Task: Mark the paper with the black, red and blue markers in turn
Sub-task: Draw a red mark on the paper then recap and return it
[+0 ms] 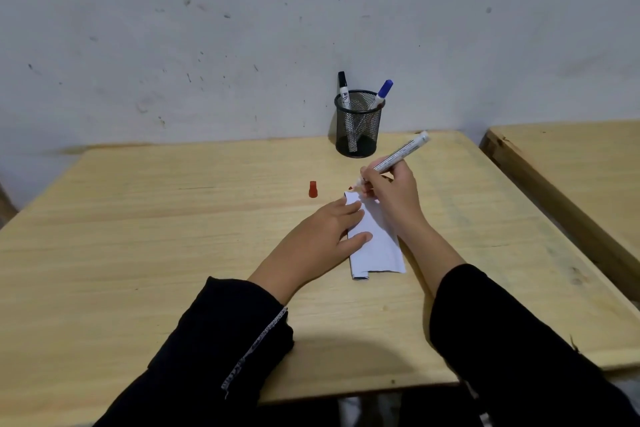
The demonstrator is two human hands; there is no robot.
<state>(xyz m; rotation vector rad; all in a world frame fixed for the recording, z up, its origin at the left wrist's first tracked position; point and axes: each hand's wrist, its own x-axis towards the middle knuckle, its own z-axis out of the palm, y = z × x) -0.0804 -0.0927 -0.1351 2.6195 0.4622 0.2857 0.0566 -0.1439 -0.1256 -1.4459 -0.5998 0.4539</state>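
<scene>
Head view: red marker (398, 156) uncapped, tip at the paper (375, 239), frame centre.
Right hand (391, 191) grips it; left hand (322, 232) lies flat, pinning the sheet. Two markers stay in the cup (358, 125), one red cap (313, 189) loose.

Wooden table (173, 236): paper (377, 246), red cap (313, 189), holder (358, 125).

Right hand (389, 189) holds red marker (398, 157), seemingly touching paper (377, 243).
</scene>
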